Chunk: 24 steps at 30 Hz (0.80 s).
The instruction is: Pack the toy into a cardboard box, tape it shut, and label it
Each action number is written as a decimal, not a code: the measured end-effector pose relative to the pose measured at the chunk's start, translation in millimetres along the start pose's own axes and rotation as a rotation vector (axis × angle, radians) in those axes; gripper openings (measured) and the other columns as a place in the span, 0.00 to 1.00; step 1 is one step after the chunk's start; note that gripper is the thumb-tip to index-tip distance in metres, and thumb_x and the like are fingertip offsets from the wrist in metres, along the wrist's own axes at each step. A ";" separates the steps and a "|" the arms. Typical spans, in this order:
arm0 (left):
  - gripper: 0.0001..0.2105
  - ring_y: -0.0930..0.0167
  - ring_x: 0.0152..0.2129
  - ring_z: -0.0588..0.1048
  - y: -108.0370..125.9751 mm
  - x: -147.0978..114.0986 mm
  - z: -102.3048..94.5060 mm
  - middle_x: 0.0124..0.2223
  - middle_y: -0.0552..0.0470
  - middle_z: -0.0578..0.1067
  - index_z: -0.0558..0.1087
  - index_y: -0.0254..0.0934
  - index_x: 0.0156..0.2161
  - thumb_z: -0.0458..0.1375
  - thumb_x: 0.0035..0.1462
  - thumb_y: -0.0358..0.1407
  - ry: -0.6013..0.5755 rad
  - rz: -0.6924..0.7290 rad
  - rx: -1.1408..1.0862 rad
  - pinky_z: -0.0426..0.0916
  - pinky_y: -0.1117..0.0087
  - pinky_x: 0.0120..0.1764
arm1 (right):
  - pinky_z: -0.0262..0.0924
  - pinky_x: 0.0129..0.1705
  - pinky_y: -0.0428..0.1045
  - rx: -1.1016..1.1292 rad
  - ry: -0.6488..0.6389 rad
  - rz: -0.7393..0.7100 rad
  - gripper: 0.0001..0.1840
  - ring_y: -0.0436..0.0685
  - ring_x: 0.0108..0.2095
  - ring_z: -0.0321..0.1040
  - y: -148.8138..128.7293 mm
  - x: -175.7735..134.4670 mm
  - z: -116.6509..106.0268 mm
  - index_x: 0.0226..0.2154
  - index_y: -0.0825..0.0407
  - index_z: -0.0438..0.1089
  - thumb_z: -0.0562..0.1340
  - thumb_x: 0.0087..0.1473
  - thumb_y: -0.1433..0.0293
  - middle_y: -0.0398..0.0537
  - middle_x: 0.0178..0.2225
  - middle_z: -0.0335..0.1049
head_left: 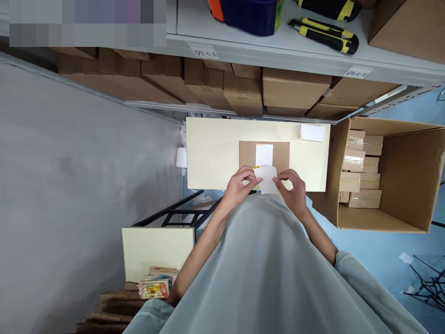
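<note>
Between my two hands a white paper label with a small yellow mark on its upper left edge is stretched near my body. My left hand pinches its left side, and my right hand pinches its right side. Just beyond the label lies a flat brown cardboard piece on the pale table. On the cardboard rests another white label, its lower end hidden behind the held one. A stack of white labels sits at the table's far right corner.
An open carton with several small brown boxes stands right of the table. Above the far edge runs a shelf with cartons and yellow-black utility knives. A side table with booklets stands lower left.
</note>
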<state>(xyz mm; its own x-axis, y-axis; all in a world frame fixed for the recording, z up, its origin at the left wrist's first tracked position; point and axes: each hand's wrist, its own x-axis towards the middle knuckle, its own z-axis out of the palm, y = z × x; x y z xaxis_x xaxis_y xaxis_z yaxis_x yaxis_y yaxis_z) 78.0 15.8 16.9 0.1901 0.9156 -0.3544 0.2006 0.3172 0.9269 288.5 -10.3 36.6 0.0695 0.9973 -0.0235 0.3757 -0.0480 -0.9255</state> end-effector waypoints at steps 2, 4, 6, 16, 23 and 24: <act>0.19 0.65 0.43 0.78 -6.8 -2.1 -0.6 0.46 0.46 0.78 0.80 0.40 0.36 0.69 0.59 0.55 0.013 -0.026 -0.021 0.75 0.65 0.44 | 0.71 0.40 0.56 -0.006 0.009 -0.013 0.09 0.58 0.38 0.73 0.8 -2.5 3.0 0.35 0.45 0.74 0.66 0.69 0.63 0.46 0.34 0.76; 0.20 0.64 0.47 0.78 -15.8 -5.0 -0.3 0.54 0.43 0.79 0.82 0.41 0.45 0.70 0.58 0.54 0.003 -0.072 -0.057 0.75 0.65 0.43 | 0.71 0.40 0.56 -0.035 0.010 -0.068 0.07 0.58 0.38 0.74 0.4 -6.9 8.0 0.36 0.45 0.74 0.66 0.69 0.64 0.46 0.35 0.76; 0.31 0.62 0.52 0.78 -25.7 -7.9 -0.3 0.63 0.40 0.76 0.76 0.44 0.61 0.73 0.55 0.52 0.004 -0.133 -0.113 0.76 0.66 0.44 | 0.71 0.40 0.57 -0.073 0.003 -0.152 0.06 0.59 0.37 0.74 -0.9 -13.0 14.4 0.37 0.45 0.75 0.66 0.69 0.66 0.47 0.35 0.77; 0.29 0.68 0.39 0.79 -36.7 -10.2 -23.0 0.42 0.48 0.82 0.77 0.40 0.59 0.73 0.56 0.50 0.044 -0.160 -0.237 0.73 0.68 0.40 | 0.70 0.40 0.55 -0.011 0.039 0.039 0.11 0.57 0.36 0.73 -2.4 -14.4 28.5 0.34 0.46 0.74 0.66 0.68 0.61 0.46 0.33 0.75; 0.27 0.69 0.34 0.77 -33.8 -0.9 -15.0 0.39 0.48 0.82 0.81 0.38 0.50 0.72 0.53 0.55 0.029 -0.151 -0.181 0.70 0.68 0.36 | 0.71 0.42 0.55 0.075 0.069 0.252 0.19 0.57 0.35 0.71 2.9 -3.2 30.5 0.32 0.47 0.74 0.69 0.63 0.50 0.45 0.32 0.75; 0.25 0.68 0.34 0.77 -33.7 0.2 -13.1 0.39 0.48 0.82 0.82 0.38 0.47 0.72 0.53 0.56 0.027 -0.151 -0.171 0.70 0.68 0.36 | 0.71 0.43 0.55 0.083 0.071 0.266 0.20 0.57 0.35 0.71 4.4 -2.4 31.1 0.32 0.47 0.74 0.69 0.62 0.49 0.45 0.32 0.76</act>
<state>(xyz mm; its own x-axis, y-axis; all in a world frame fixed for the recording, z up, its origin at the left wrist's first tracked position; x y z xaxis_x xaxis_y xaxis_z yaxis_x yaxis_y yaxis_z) 58.6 8.5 -12.8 0.1442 0.8598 -0.4898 0.0588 0.4866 0.8716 261.3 -11.2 20.9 0.2213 0.9438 -0.2455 0.2593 -0.2996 -0.9181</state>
